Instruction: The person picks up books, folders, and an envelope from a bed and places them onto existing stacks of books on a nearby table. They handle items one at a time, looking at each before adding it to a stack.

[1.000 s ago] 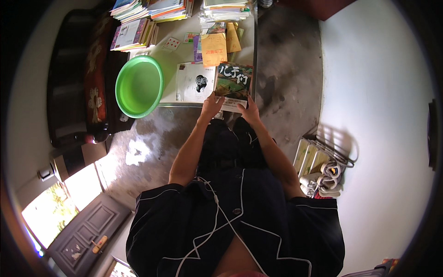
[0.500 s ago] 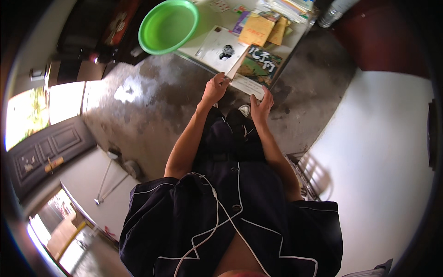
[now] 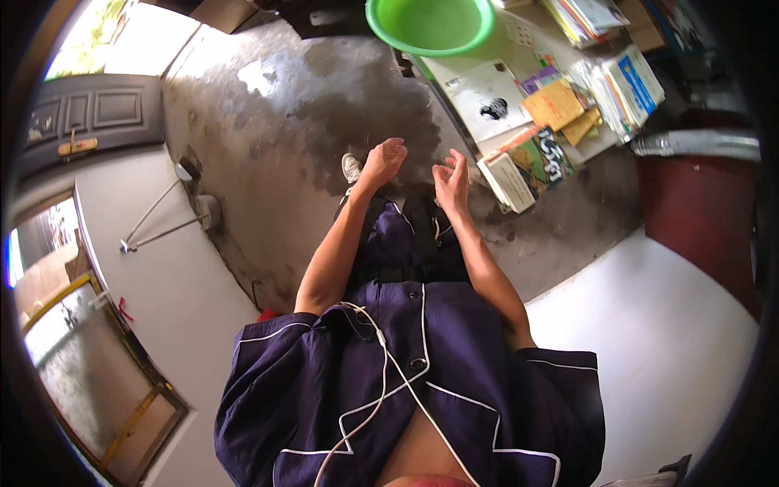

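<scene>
Both hands hang in the air over the floor, apart from each other. My left hand (image 3: 383, 163) has its fingers loosely bent, with nothing seen in it. My right hand (image 3: 452, 185) is open, thumb and fingers apart, a short way left of the table (image 3: 456, 73). Closest to it is a thick book with pale page edges (image 3: 507, 183) at the table's near corner. Beside that book lies a dark green cover with white lettering (image 3: 552, 154). A white book with a black drawing (image 3: 479, 89) and an orange-yellow booklet (image 3: 553, 104) lie farther back.
A green basin (image 3: 430, 28) stands on the table's far left part. Stacked books and papers (image 3: 629, 89) rise at the right. Wet patches mark the concrete floor (image 3: 324, 122). A dark door (image 3: 97, 122) stands at left, a white surface (image 3: 649, 341) at right.
Both hands have come away from the thick book at the table's edge. My view has turned left, so the table now appears farther right.
</scene>
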{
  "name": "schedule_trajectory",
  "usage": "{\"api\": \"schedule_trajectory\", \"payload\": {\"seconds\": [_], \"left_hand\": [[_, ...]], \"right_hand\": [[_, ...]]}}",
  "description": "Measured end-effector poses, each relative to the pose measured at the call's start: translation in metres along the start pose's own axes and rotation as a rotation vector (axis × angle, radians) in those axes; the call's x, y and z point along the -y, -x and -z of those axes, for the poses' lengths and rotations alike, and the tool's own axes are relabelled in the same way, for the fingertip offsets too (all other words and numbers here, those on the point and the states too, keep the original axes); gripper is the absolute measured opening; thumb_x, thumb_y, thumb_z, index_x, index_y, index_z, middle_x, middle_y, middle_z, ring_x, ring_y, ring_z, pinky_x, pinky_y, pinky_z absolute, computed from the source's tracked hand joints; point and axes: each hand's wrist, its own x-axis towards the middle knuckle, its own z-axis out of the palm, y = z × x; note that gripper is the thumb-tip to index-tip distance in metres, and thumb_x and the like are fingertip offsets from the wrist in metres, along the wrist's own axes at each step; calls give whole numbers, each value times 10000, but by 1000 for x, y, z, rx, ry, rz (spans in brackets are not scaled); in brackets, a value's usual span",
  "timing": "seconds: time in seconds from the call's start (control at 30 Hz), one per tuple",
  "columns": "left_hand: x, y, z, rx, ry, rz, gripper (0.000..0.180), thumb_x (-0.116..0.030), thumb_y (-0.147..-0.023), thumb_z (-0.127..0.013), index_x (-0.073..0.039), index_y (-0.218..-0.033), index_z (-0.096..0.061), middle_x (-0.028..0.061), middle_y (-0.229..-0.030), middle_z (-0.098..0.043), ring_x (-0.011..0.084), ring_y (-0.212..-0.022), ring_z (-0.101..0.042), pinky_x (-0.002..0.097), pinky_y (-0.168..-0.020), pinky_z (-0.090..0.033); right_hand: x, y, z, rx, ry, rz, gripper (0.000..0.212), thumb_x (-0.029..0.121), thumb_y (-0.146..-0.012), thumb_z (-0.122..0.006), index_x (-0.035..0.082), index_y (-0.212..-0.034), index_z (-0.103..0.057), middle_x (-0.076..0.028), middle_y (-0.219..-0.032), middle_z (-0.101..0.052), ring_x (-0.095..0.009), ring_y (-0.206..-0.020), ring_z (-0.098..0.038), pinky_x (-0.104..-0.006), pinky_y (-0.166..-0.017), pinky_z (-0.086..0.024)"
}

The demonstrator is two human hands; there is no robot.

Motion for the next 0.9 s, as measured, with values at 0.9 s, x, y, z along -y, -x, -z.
{"api": "schedule_trajectory", "payload": {"seconds": [0.9], "left_hand": [[90,-226,321,-102,428,124,287,-179,-950,-548,42,-1118,-618,124,-1000,-693,156,-855,-657,275,-777,-520]], "right_hand": [[146,-217,-342,394,-149,-146,211,53,-907,-591,3,-1110,-570,-63,-967,-640,-115,-849,-646,-259,-737,-526]]}}
